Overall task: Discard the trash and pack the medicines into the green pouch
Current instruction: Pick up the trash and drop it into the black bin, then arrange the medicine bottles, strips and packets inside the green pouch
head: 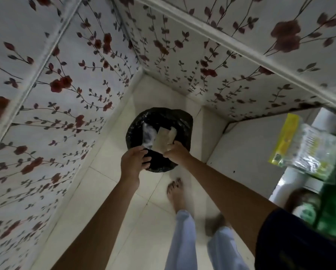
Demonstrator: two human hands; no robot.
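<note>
Being pinched by the right hand (176, 152) over the bin (159, 139), the wrapper (164, 140) (light, crinkly) is best held by its edge — left hand (134, 160) grips the liner.

Two bare forearms, left hand (133, 162) and right hand (178, 152) without rings, dark short sleeve (291, 240) on right arm, pale blue trousers (182, 240), bare feet (176, 193)

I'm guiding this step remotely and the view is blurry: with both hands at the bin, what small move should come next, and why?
Probably open the right hand and let the pale wrappers drop. They already sit over the mouth of the black bin bag, and the left hand is at the bag's near rim, seemingly holding it open. The medicine packets on the right are not yet packed.
</note>
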